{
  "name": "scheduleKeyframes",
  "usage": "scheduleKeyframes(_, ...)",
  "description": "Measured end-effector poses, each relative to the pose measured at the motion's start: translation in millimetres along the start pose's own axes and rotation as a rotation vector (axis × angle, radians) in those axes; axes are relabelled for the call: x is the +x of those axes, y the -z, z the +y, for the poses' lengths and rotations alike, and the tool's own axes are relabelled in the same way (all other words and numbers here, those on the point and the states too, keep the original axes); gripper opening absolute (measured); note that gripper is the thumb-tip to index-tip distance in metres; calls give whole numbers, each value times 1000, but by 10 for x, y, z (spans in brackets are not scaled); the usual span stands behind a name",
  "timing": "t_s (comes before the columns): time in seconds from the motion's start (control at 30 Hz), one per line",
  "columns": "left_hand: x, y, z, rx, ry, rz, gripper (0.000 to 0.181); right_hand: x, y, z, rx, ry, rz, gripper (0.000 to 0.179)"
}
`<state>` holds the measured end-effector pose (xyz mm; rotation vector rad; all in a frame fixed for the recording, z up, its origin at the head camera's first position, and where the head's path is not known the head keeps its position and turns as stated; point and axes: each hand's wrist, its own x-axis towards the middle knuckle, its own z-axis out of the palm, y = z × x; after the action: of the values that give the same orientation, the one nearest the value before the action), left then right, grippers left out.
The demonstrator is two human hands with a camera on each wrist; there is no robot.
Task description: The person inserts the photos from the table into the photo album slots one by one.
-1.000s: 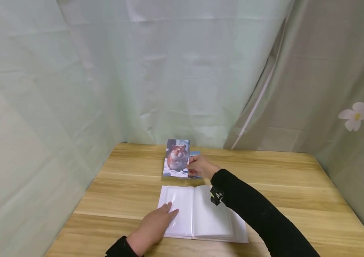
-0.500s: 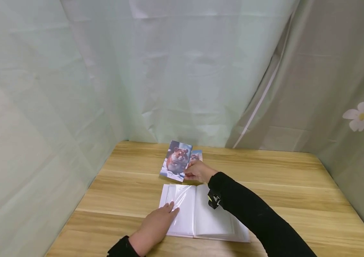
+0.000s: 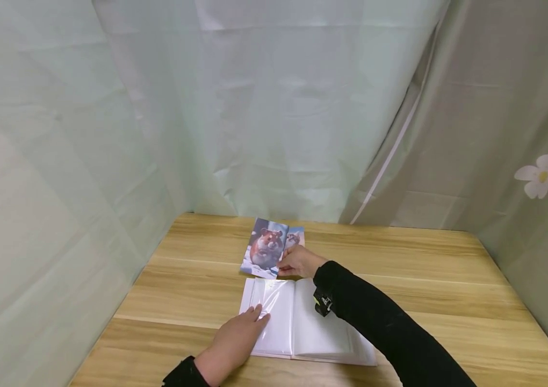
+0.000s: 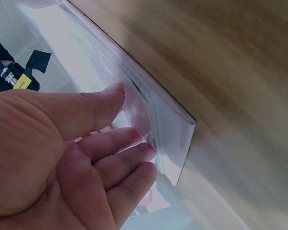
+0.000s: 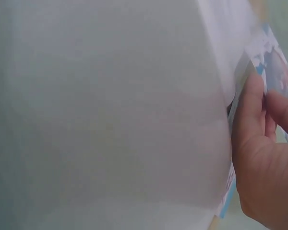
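A photo album (image 3: 324,333) lies spread on the table with white pages and clear plastic sleeves. My left hand (image 3: 235,338) rests on its left page; in the left wrist view, the thumb and fingers (image 4: 129,175) touch the clear sleeve (image 4: 137,112) near the page edge. Just beyond the album, my right hand (image 3: 300,262) pinches a hamster photo (image 3: 265,247) by its lower right edge. The photo tilts slightly, its lower edge close to the album's top. Behind it and partly covered by the hand lies a second animal photo (image 3: 296,235).
A wooden table (image 3: 428,290) carries everything, with its far edge against a pale curtain (image 3: 274,107). More curtain (image 3: 477,134) with white flowers hangs on the right. Small camera gear (image 3: 322,302) sits on the right wrist, over the album's right page.
The hamster photo has turned clockwise and come down toward the album with the right hand, uncovering more of the second photo's top. The left hand has stayed on the left page.
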<state>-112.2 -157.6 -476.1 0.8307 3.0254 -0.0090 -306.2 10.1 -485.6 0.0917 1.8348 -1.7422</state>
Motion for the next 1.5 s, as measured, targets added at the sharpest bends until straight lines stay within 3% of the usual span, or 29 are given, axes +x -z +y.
scheduleKeyframes(0.13, 8, 5, 12, 16, -1, -1, 38, -29, 68, 16, -71, -24, -32, 28)
scheduleKeyframes(0.33, 2, 10, 19, 14, 1, -1, 39, -116, 176, -9, -130, -64, -49, 11)
scheduleKeyframes(0.53, 3, 10, 17, -6, 16, -13, 39, -140, 276, -34, -177, -95, -44, 19)
scheduleKeyframes(0.87, 0, 2, 25, -25, 18, -22, 44, -90, 388, -50, -335, -89, -49, 16)
scheduleKeyframes(1.13, -16, 43, 50, -36, 22, -26, 45, -48, 385, -79, -370, -111, -69, 23)
scheduleKeyframes(1.5, -15, 52, 58, -35, 38, -51, 42, -77, 307, -209, -505, -115, -77, 16)
